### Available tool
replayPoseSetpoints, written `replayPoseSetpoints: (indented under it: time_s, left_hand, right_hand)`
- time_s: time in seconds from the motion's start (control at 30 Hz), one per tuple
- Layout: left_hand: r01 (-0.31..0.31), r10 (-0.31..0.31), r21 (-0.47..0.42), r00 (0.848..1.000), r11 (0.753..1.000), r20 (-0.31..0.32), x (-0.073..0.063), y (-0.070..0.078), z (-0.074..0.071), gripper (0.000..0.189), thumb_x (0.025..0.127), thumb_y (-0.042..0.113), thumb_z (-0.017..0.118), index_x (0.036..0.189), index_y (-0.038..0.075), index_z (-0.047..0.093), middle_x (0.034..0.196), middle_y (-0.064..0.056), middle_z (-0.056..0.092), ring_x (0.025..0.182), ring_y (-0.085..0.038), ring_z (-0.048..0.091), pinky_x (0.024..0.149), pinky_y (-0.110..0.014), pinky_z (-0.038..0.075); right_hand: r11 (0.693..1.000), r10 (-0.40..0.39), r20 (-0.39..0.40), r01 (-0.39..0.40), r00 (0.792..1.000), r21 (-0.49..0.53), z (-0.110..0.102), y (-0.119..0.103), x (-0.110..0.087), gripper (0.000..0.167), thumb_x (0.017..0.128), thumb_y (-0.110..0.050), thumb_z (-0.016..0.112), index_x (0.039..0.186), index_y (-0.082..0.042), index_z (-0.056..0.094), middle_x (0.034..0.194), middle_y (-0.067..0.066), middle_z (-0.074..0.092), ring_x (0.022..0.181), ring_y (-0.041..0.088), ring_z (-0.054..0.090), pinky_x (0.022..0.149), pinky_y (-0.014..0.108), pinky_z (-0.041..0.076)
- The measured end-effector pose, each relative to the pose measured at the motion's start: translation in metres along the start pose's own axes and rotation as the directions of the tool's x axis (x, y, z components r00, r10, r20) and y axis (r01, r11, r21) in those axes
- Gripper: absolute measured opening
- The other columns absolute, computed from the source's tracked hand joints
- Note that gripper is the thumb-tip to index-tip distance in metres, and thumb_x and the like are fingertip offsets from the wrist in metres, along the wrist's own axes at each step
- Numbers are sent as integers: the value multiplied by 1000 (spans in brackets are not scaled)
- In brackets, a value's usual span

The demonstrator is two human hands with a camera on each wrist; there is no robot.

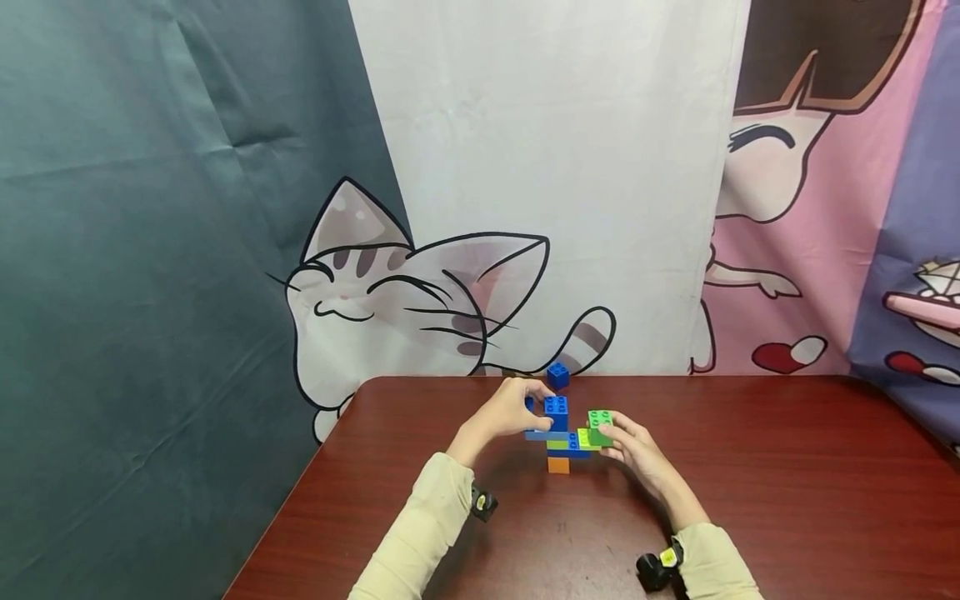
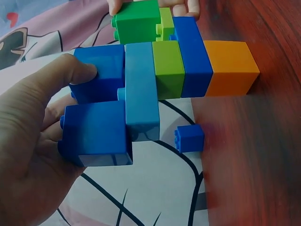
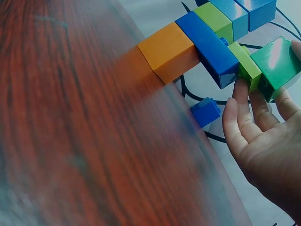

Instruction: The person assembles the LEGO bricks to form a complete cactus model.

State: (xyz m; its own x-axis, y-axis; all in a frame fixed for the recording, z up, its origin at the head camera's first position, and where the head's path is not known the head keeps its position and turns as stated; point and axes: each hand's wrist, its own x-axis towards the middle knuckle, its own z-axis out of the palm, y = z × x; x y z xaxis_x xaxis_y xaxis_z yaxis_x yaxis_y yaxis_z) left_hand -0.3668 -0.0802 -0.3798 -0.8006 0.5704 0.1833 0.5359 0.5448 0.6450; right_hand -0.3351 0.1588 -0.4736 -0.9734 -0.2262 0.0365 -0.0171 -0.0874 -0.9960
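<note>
On the table stands a structure of stacked toy bricks. Its base is an orange brick, topped by a longer blue brick. Above that come a lime brick and a light blue brick, which carries two blue bricks side by side. My left hand grips one blue brick, thumb on its near side; the other blue brick lies by its palm. At the structure's right, my right hand pinches a bright green brick, seated on a small lime piece.
A loose blue brick sits at the far edge of the brown table, behind the structure. A cloth backdrop with cartoon figures hangs beyond that edge. Small black cameras are worn on both wrists.
</note>
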Motion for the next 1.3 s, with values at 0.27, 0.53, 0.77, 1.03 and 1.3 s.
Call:
replayPoseSetpoints:
  time_s: [0.27, 0.53, 0.77, 1.03, 1.3]
  left_hand:
    - [-7, 7, -15, 1000, 1000, 18, 2, -3, -2, 30, 80, 8, 78, 108, 1, 68, 96, -11, 70, 86, -21, 64, 72, -17, 52]
    - [9, -8, -32, 999, 999, 41, 0, -7, -4, 30, 81, 9, 77, 109, 2, 68, 97, -11, 71, 88, -24, 65, 72, -18, 53]
    - [-5, 7, -36, 999, 999, 40, 2, -8, 1, 30, 82, 12, 78, 109, 3, 69, 97, -11, 72, 81, -10, 61, 70, -17, 52]
    - [-11, 11, -101, 1000, 995, 1, -1, -19, 4, 30, 81, 15, 78, 109, 6, 71, 94, -8, 72, 83, -11, 61, 71, -17, 53]
    - [2, -3, -142, 1000, 990, -3, 3, -19, 2, 28, 80, 15, 79, 107, 8, 72, 90, -9, 69, 80, -11, 59, 69, -19, 53]
  right_hand:
    - [1000, -9, 16, 9, 1000, 6, 0, 0, 0, 47, 100, -21, 50, 136, 6, 37, 99, -10, 63, 88, 4, 64, 82, 21, 55]
    - [1000, -11, 37, 10, 999, 28, 3, 2, -1, 46, 100, -21, 50, 136, 6, 37, 98, -10, 63, 88, 3, 64, 83, 22, 55]
    - [997, -7, 29, 5, 1000, 75, -1, 6, -3, 46, 101, -19, 47, 138, 5, 35, 102, -11, 65, 90, 2, 64, 83, 21, 55]
    - [995, 7, 53, -12, 999, 99, 2, 9, -4, 40, 102, -23, 46, 135, -1, 39, 105, -14, 67, 91, 3, 64, 84, 21, 54]
    - [995, -3, 51, -2, 999, 95, 1, 7, -1, 39, 103, -23, 45, 135, -1, 40, 107, -12, 67, 92, 3, 64, 84, 21, 54]
